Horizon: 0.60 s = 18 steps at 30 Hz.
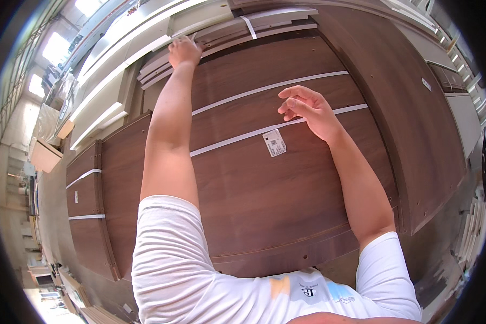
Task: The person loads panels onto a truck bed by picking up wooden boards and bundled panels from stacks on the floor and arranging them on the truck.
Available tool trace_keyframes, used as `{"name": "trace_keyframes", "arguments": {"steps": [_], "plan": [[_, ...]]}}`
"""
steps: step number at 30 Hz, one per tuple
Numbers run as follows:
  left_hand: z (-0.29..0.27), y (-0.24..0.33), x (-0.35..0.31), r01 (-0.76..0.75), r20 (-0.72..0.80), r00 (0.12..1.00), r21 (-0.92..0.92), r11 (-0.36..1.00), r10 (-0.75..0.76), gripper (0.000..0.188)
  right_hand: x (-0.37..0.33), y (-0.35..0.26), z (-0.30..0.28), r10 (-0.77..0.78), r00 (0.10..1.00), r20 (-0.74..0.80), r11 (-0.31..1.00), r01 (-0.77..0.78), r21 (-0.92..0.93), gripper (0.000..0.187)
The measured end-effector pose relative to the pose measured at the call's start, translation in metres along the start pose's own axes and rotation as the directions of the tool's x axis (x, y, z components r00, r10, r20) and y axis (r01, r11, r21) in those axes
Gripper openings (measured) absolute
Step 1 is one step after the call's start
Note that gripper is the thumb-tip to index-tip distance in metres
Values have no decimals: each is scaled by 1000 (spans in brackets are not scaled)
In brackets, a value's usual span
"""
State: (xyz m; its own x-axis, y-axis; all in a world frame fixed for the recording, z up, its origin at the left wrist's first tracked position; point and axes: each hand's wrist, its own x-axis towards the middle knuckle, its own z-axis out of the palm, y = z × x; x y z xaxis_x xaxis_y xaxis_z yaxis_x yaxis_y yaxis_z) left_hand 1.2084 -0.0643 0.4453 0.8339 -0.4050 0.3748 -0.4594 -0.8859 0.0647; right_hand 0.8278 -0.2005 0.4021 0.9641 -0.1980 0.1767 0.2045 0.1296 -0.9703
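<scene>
My left hand (pixel 184 52) is stretched far forward to a bundle of long brown boards (pixel 227 35). Its fingers are closed at the bundle's left part. A pale bit shows by the fingertips, but what they hold is hidden. A white strap (pixel 249 27) goes round the bundle further right. Above a large stack of dark brown wood panels (pixel 264 205), my right hand (pixel 308 109) hangs with loosely curled fingers apart and nothing in them. Two long white straps (pixel 232 144) cross the panels. Near my right hand, a white printed label (pixel 275 143) lies on the top panel.
To the right stands another tall brown panel stack (pixel 416 108). White panels (pixel 105 102) are piled at the far left. A lower strapped brown stack (pixel 83 189) sits at the left, with a cardboard box (pixel 45 155) beyond it. Concrete floor (pixel 56 216) runs along the left side.
</scene>
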Motion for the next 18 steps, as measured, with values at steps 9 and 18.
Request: {"name": "trace_keyframes", "arguments": {"steps": [9, 18], "plan": [[0, 5, 16, 67, 240, 968, 17, 998, -69, 59, 3, -2, 1, 10, 999, 52, 1000, -9, -4, 29], [37, -36, 3, 138, 90, 990, -505, 852, -107, 100, 8, 1, 8, 10, 996, 85, 1000, -10, -9, 28]]}}
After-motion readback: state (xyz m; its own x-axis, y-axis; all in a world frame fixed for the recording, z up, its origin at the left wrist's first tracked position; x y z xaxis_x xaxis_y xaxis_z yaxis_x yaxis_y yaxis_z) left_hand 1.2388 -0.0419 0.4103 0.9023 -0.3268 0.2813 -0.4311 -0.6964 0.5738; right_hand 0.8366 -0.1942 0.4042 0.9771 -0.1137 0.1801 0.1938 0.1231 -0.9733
